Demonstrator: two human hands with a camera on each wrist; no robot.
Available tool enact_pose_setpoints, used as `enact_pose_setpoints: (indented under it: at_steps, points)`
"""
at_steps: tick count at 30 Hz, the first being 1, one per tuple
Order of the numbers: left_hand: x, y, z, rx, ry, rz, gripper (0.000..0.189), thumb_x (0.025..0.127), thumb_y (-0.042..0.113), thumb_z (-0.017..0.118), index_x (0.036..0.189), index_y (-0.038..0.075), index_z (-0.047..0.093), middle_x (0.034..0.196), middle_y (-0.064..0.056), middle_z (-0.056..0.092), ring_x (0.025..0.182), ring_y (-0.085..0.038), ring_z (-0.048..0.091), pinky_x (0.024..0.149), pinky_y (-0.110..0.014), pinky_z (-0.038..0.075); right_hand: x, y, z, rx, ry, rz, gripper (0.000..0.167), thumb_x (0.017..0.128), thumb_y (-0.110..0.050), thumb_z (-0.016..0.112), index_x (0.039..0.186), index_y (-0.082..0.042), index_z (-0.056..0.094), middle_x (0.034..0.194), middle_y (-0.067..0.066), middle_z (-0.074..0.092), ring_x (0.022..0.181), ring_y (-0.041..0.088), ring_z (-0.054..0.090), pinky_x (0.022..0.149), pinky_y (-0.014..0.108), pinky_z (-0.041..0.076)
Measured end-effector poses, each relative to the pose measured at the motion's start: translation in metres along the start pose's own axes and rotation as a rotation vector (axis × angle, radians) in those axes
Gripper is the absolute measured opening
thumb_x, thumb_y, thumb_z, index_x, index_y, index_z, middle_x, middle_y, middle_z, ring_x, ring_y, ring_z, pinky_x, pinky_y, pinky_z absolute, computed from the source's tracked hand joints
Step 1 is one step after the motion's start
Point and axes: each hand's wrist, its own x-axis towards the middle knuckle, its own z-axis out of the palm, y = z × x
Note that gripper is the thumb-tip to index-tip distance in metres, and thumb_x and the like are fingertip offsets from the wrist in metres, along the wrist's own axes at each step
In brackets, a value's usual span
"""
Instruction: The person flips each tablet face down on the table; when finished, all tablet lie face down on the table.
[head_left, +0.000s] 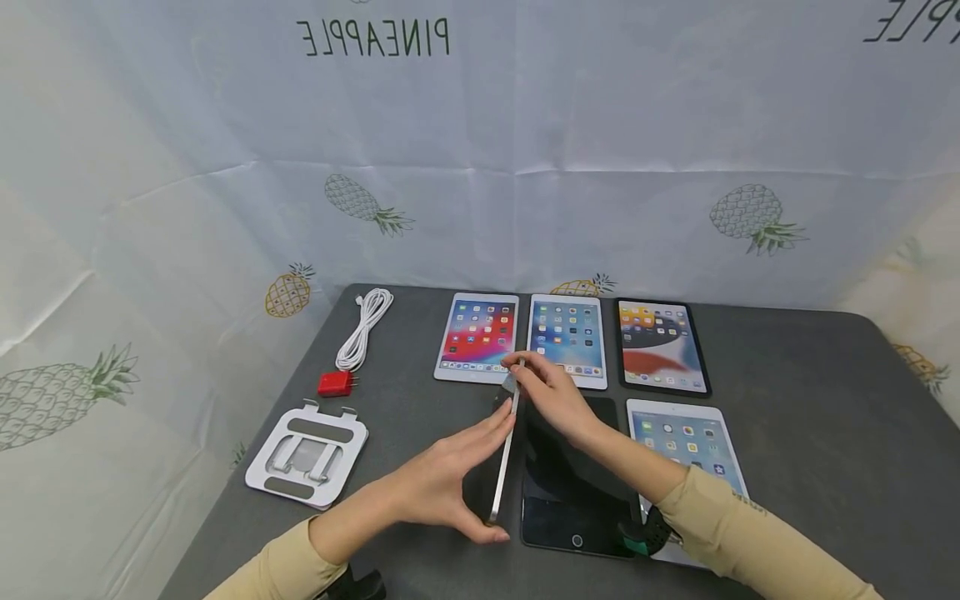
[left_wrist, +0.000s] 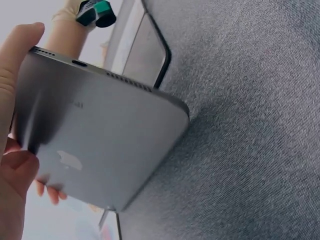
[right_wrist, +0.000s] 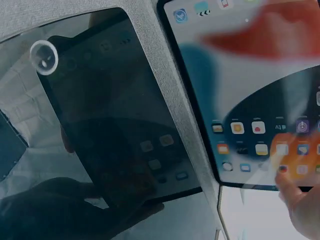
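Note:
A grey tablet (left_wrist: 107, 132) with an apple mark on its back stands on its long edge on the table, seen almost edge-on in the head view. My left hand (head_left: 446, 475) grips its near end, thumb at the port edge and fingers against the back. At the far end my right hand (head_left: 557, 398) pinches the tablet's edge, its fingertips (left_wrist: 52, 194) showing past the back in the left wrist view. In the right wrist view the held tablet's lit screen (right_wrist: 250, 90) shows app icons. Right beside it lies a dark-screened tablet (head_left: 551, 517) with a round home button, partly under my right forearm.
Along the back lie two white tablets (head_left: 480, 337) (head_left: 566, 333) and a black-framed one (head_left: 663, 346), screens lit. Another white tablet (head_left: 720, 442) lies at right. At left are a coiled white cable (head_left: 365, 329), a red charger plug (head_left: 335, 383) and a folding stand (head_left: 307, 454).

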Motion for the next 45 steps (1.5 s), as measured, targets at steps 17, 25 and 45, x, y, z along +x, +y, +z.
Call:
enact_pose_setpoints:
  at_steps: [17, 25, 45]
  points:
    - [-0.002, -0.003, -0.001, 0.386, -0.184, -0.036, 0.102, 0.072, 0.062, 0.074, 0.146, 0.000, 0.041, 0.154, -0.018, 0.032, 0.143, -0.028, 0.029, 0.110, -0.038, 0.034, 0.015, 0.030, 0.015, 0.557, -0.267, 0.044, 0.044, 0.105, -0.012, 0.028, 0.146, 0.006, 0.030, 0.147, 0.027, 0.030, 0.101, 0.017, 0.057, 0.088, 0.026, 0.051]
    - [-0.004, -0.007, 0.004, 0.354, -0.230, -0.100, 0.101, 0.074, 0.062, 0.073, 0.149, 0.004, 0.038, 0.157, -0.015, 0.029, 0.144, -0.027, 0.027, 0.103, -0.035, 0.043, 0.019, 0.040, 0.009, 0.454, -0.236, 0.145, 0.048, 0.106, -0.017, 0.037, 0.150, 0.002, 0.031, 0.147, 0.023, 0.038, 0.124, 0.028, 0.051, 0.102, 0.036, 0.044]
    - [-0.017, -0.017, 0.018, 0.459, -0.334, -0.050, 0.090, 0.077, 0.062, 0.071, 0.145, 0.008, 0.047, 0.151, -0.014, 0.039, 0.140, -0.027, 0.037, 0.100, -0.033, 0.046, 0.027, 0.050, 0.007, -0.510, -0.115, -0.257, 0.033, 0.092, -0.011, 0.060, 0.121, 0.001, 0.067, 0.096, 0.008, 0.060, 0.074, 0.014, 0.049, 0.064, 0.029, 0.043]
